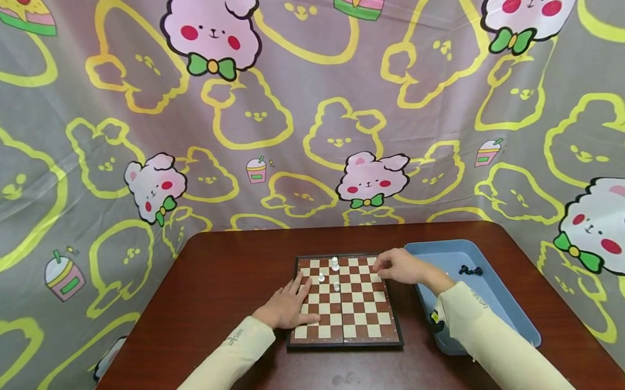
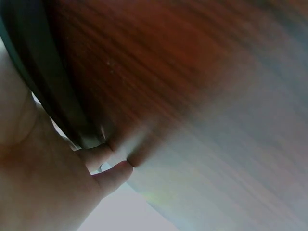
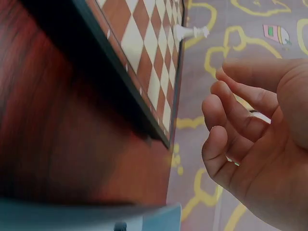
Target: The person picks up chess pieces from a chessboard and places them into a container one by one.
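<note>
A brown-and-cream chessboard [image 1: 368, 331] with a dark frame lies on the table. My left hand [image 1: 287, 308] rests on its left part with fingers spread; in the left wrist view, fingertips [image 2: 118, 175] show beside the board's dark edge. Over the board's right edge hovers my right hand [image 1: 403, 266], fingers loosely bent and no piece visible between them in the right wrist view. A tall white chess piece [image 1: 335, 264] stands near the far side. A white pawn [image 1: 321, 277] and another small white piece [image 1: 337, 287] are closer to me.
To the right of the board sits a blue tray [image 1: 511, 311], partly under my right forearm. Black chess pieces [image 1: 470, 270] lie inside it. A patterned cloth [image 1: 299, 120] hangs around the back and sides of the dark wooden table [image 1: 211, 281].
</note>
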`<action>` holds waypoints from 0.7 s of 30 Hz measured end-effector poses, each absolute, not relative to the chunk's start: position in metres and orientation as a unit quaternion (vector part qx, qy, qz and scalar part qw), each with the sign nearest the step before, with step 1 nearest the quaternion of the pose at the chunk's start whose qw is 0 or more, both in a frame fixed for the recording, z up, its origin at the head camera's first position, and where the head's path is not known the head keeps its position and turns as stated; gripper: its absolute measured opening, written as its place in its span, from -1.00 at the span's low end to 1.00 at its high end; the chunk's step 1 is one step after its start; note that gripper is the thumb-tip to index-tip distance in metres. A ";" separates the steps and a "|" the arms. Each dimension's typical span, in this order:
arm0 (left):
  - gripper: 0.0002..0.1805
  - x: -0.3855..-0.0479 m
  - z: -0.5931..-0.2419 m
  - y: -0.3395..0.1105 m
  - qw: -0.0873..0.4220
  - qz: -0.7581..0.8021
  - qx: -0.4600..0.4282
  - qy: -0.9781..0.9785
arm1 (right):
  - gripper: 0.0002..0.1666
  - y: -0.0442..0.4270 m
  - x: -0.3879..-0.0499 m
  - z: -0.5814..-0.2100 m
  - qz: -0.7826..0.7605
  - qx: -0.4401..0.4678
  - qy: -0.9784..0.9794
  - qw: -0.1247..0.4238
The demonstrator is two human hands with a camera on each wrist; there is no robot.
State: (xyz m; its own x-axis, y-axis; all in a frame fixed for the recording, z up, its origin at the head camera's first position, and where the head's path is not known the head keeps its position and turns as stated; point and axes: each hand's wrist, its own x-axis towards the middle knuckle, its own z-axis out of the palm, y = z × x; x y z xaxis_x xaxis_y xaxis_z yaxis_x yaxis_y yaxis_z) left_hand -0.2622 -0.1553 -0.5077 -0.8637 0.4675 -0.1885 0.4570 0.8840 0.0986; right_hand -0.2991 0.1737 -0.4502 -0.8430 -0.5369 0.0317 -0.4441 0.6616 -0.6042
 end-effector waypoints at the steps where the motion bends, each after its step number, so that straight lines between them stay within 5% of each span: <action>1: 0.07 -0.262 -0.508 -0.155 0.104 0.024 0.240 0.965 | -0.86 0.170 -0.299 -0.451 -0.309 -0.273 0.908 0.074; 21: 0.08 -0.265 -0.510 -0.155 0.098 0.015 0.241 0.965 | -0.79 0.111 -0.301 -0.468 -0.302 -0.288 0.904 0.094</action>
State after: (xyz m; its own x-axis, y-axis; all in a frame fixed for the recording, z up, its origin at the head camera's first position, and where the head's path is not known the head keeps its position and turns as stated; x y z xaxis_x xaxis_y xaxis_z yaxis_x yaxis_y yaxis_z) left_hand -0.2654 -0.1552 -0.5098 -0.8643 0.4687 -0.1828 0.4627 0.8832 0.0770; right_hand -0.3008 0.1114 -0.4678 -0.8162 -0.5778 0.0050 -0.4647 0.6513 -0.5999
